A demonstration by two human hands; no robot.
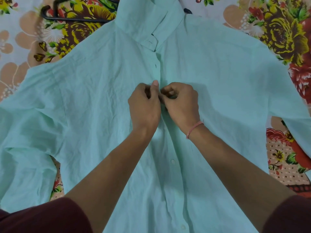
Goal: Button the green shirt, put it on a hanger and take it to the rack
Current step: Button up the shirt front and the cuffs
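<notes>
A pale green shirt [210,78] lies spread flat, front up, on a flowered bedsheet, collar at the far end and sleeves out to both sides. My left hand [144,105] pinches the left edge of the front placket at chest height, thumb pointing up. Right against it, my right hand [181,101] curls its fingers round the other placket edge. What sits between the fingertips is hidden. Two white buttons [173,161] show lower down the front. A black hanger [70,18] lies beyond the shirt's left shoulder, partly under the collar.
The flowered bedsheet [282,31] covers the whole surface around the shirt. A small dark object [187,10] peeks out just right of the collar. My dark red sleeves frame the bottom corners of the view.
</notes>
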